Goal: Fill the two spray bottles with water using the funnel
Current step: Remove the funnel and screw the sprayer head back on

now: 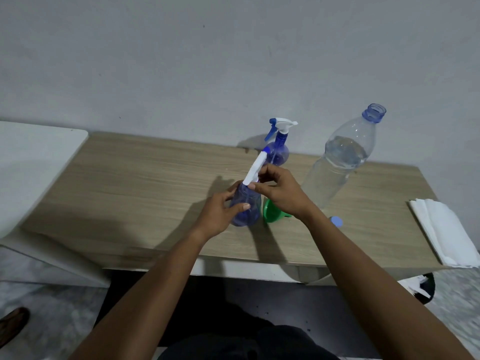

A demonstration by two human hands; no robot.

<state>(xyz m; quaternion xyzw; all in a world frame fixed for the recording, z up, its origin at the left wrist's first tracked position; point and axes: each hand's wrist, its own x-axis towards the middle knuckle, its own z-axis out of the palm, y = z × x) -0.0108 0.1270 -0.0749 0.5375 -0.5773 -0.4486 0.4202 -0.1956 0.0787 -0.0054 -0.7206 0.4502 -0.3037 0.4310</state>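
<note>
A blue spray bottle (246,203) stands near the middle of the wooden table (130,183). My left hand (220,211) wraps around its body. My right hand (280,190) pinches the collar of its white spray head (255,167), which points up and away. A green funnel (270,211) lies on the table just right of this bottle, partly under my right wrist. The second blue spray bottle (278,149) stands behind, its trigger head on. A large clear water bottle (340,157), uncapped and roughly half full, stands to the right.
A blue bottle cap (336,220) lies by my right forearm. A stack of white paper napkins (446,229) sits at the table's right end. A white surface (31,162) adjoins the table's left side. The wall runs directly behind.
</note>
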